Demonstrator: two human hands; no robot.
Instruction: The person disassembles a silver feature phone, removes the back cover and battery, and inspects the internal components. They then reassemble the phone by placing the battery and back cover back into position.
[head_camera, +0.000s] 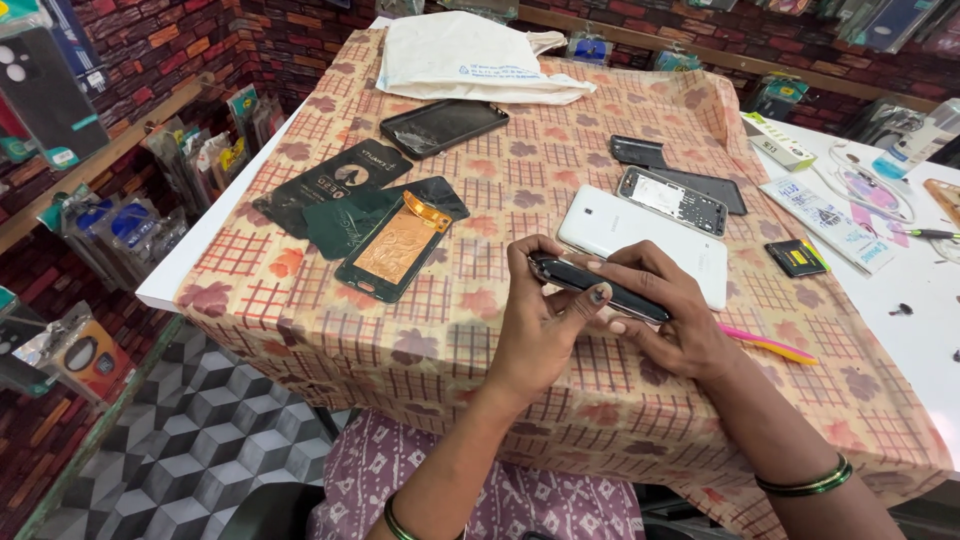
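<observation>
Left hand: our left hand (540, 330) wraps its fingers (522, 262) over the near end of a dark phone (597, 285), thumb pressed on its upper edge, so the fingers are closed around it.
Right hand: our right hand (672, 322) grips the far end of the same phone, fingers curled narrow against its long side; both hands hold it together.
Phone position: we carry the dark phone edge-up, tilted, just above the counter (300, 330) with its checked, leaf-patterned cloth, between the two hands and not resting on the cloth.
Just behind: a white tablet back cover (640, 235) lies flat right behind the phone, partly hidden by our right hand.
Under the right hand: a pink and yellow pry tool (775, 347) pokes out beside the right wrist, lying on the cloth.
Left of the hands: a phone panel with a copper-coloured back (395, 248) lies well apart, resting on dark green packaging (330, 185).
Farther back: a black phone with a cracked screen (443, 126), a silver phone frame (672, 200) and a white cloth bag (470, 55).
Right side: a small black battery (797, 257) lies at the cloth's edge.
In the way: only our own fingers cover parts of the phone.
</observation>
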